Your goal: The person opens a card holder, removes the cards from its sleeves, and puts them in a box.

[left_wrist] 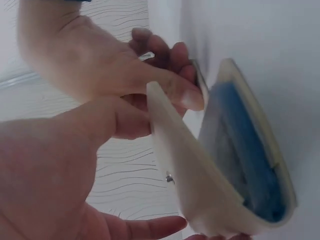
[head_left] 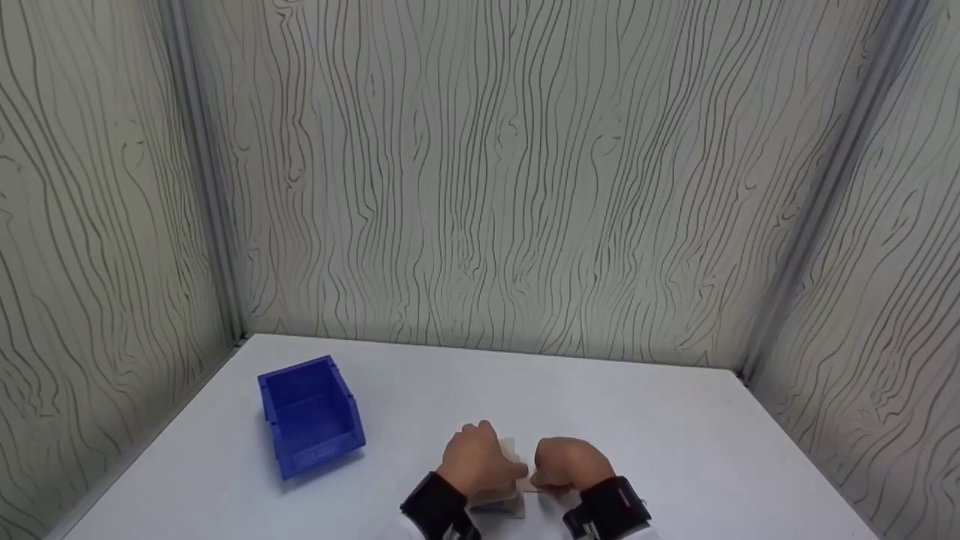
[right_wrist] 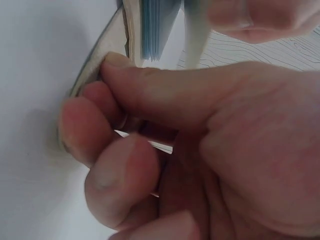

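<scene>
A cream card holder [head_left: 504,504] stands partly spread on the white table, mostly covered by the hands in the head view. My left hand [head_left: 480,463] holds its near cover, thumb on one side and fingertips at the lower edge. A small metal snap [left_wrist: 169,178] shows on that cover. Inside are blue and clear plastic sleeves [left_wrist: 242,150]. From the other side, my right hand [head_left: 574,463] pinches the holder's cream flap [right_wrist: 111,44] between thumb and forefinger, its other fingers curled below. The two hands are close together.
A blue plastic bin [head_left: 311,420] stands at the left of the white table [head_left: 637,405], its inside facing up. Wood-grain panels [head_left: 480,172] enclose the table at the back and both sides. Black bands [head_left: 439,504] wrap both wrists.
</scene>
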A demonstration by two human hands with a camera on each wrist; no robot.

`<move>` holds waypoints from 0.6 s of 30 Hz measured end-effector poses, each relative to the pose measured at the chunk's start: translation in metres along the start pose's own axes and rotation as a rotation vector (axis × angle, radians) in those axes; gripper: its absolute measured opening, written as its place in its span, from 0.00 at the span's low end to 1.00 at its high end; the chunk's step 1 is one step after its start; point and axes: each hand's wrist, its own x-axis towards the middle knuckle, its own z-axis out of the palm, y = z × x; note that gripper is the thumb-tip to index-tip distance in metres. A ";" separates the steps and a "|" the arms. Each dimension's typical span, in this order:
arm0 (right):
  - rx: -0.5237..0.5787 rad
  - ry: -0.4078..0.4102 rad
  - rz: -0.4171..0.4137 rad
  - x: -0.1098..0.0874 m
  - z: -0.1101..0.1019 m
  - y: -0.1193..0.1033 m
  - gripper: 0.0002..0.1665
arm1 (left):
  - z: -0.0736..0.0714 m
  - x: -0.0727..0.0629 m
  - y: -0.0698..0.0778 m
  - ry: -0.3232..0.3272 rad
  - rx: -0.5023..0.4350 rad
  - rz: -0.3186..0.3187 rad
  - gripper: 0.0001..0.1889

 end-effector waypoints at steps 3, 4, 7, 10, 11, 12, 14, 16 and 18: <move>0.007 0.011 -0.001 -0.001 0.000 0.001 0.16 | -0.009 0.003 -0.003 -0.078 -0.048 -0.041 0.48; 0.008 0.015 0.000 -0.001 0.000 0.001 0.15 | -0.013 0.005 -0.004 -0.103 -0.066 -0.054 0.49; 0.010 0.024 0.004 -0.002 0.002 0.001 0.16 | -0.025 0.007 -0.011 -0.174 -0.103 -0.089 0.48; 0.011 0.031 0.010 -0.002 0.003 0.001 0.18 | -0.038 0.009 -0.019 -0.187 -0.151 -0.077 0.36; 0.010 0.032 0.009 -0.002 0.003 0.001 0.18 | -0.042 0.009 -0.022 -0.176 -0.164 -0.064 0.30; 0.008 0.032 0.008 -0.002 0.003 0.001 0.19 | -0.046 0.009 -0.026 -0.161 -0.180 -0.049 0.25; 0.007 0.034 0.001 -0.002 0.004 0.002 0.20 | -0.051 0.009 -0.036 -0.119 -0.202 -0.016 0.15; 0.005 0.037 -0.003 -0.002 0.003 0.003 0.20 | -0.054 0.011 -0.044 -0.089 -0.212 -0.005 0.09; 0.014 0.031 -0.002 -0.002 0.002 0.004 0.19 | -0.058 0.014 -0.050 -0.074 -0.210 -0.009 0.07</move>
